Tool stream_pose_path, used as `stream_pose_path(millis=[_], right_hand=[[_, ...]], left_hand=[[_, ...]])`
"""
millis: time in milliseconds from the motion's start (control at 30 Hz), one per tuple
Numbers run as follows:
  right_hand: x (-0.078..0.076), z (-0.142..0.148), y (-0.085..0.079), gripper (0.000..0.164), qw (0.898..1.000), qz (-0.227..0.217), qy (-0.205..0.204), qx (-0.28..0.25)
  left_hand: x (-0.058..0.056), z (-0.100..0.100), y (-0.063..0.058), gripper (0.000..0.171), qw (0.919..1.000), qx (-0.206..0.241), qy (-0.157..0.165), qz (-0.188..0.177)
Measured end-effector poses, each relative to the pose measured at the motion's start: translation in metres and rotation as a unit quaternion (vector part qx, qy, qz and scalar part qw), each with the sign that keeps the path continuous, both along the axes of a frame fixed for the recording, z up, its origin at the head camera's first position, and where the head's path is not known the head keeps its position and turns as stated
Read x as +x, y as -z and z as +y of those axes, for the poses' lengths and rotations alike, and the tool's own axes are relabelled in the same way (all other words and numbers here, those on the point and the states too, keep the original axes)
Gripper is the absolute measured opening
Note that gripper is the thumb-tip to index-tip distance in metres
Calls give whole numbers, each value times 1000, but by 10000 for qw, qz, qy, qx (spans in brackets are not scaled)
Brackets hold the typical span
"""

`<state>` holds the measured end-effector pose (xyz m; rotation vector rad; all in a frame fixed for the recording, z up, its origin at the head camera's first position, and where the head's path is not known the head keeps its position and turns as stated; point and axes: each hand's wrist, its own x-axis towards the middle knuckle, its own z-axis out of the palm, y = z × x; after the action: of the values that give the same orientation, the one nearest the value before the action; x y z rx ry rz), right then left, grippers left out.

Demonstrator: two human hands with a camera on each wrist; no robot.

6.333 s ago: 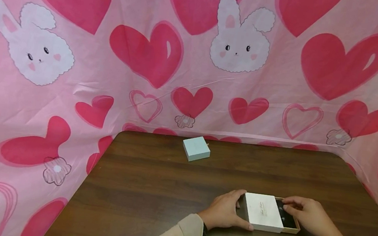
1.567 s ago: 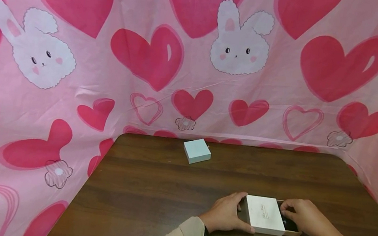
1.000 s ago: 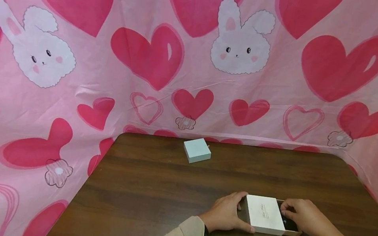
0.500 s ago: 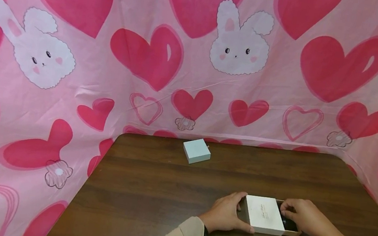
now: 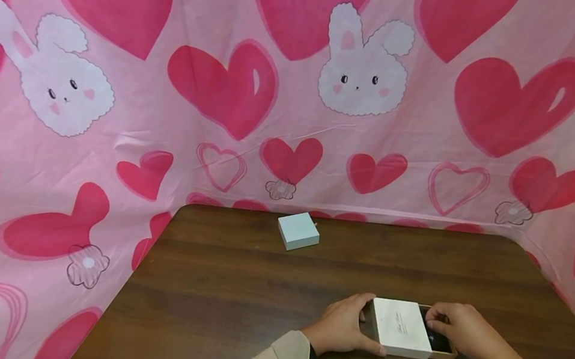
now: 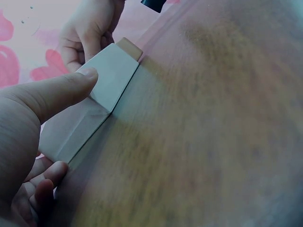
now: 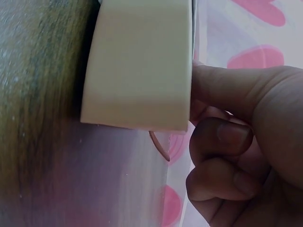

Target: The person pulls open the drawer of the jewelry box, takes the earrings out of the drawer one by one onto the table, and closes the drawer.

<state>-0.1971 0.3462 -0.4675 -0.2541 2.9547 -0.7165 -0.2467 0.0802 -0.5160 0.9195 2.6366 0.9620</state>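
A white cardboard drawer box with small lettering on its sleeve [image 5: 401,328] lies on the table, its tray [image 5: 443,357] partly slid out to the right. My left hand [image 5: 341,327] holds the sleeve's left end, thumb along the near side and fingers around the far corner. Inside the tray lies a black insert [image 5: 439,341] bearing a small light speck. My right hand [image 5: 471,330] reaches in from the right, thumb and forefinger bent down onto the insert; I cannot tell whether they pinch anything. In the right wrist view, a brown ribbon loop [image 7: 158,146] sticks out of the tray's end.
A smaller pale blue-white box [image 5: 298,231] sits near the back edge of the dark wooden table [image 5: 229,293]. Behind and beside the table hangs a pink cloth [image 5: 285,112] printed with hearts and rabbits. Both wrists wear black straps.
Since the earliest frame, my right fingers have bent further down into the tray, covering more of the black insert. During the last second both hands and the box hold nearly still; the view shifts slightly.
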Motion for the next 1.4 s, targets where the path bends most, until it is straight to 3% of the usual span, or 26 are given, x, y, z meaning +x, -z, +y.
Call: stream_pose_path(millis=[800, 1400], right_hand=[[2, 1, -5, 9, 9999, -63, 127, -3], [6, 8, -7, 11, 9994, 356, 0, 28]], left_hand=[[1, 1, -2, 99, 10000, -21, -80, -53], [2, 0, -3, 98, 10000, -22, -15, -17]])
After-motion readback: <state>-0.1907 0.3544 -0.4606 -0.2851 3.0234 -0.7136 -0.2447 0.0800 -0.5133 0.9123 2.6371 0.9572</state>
